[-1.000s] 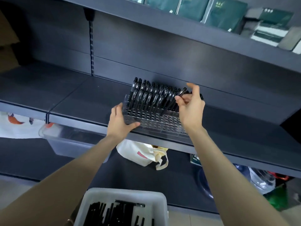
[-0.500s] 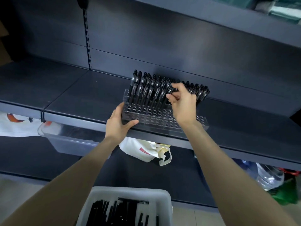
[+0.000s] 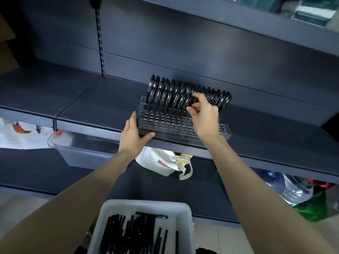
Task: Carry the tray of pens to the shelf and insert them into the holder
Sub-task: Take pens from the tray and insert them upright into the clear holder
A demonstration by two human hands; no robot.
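Pen (image 3: 193,101) over the holder (image 3: 165,125).
My right hand (image 3: 203,116) pinches the pen among those already standing; my left hand (image 3: 134,136), spread flat, presses the holder's left end.

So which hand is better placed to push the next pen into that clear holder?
The right hand: it pinches a pen just over the holder, so it only needs to lower it. The left hand lies flat against the holder's left end, probably steadying it.
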